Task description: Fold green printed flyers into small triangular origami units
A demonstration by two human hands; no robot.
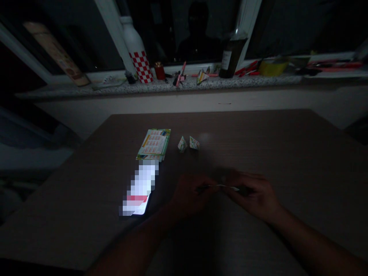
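Observation:
My left hand (194, 193) and my right hand (253, 193) meet above the table, thumbs and fingers pinched on a thin piece of folded paper (220, 186). It is seen nearly edge-on, and the fingers hide most of it. Beyond my hands stand two small folded paper shapes (182, 144), pointed and printed in green and white, a short way apart. Left of them lies a stack of printed cards (155, 143) with green borders. A lit phone (140, 188), its screen blurred out, rests near my left forearm.
The brown table (273, 142) reaches a wall under a stone windowsill (115, 89). Along the sill stand a white bottle with red checks (140, 57), a dark bottle (228, 59), a small red jar (159, 71), yellow tape (273, 67) and several pens. The room is dim.

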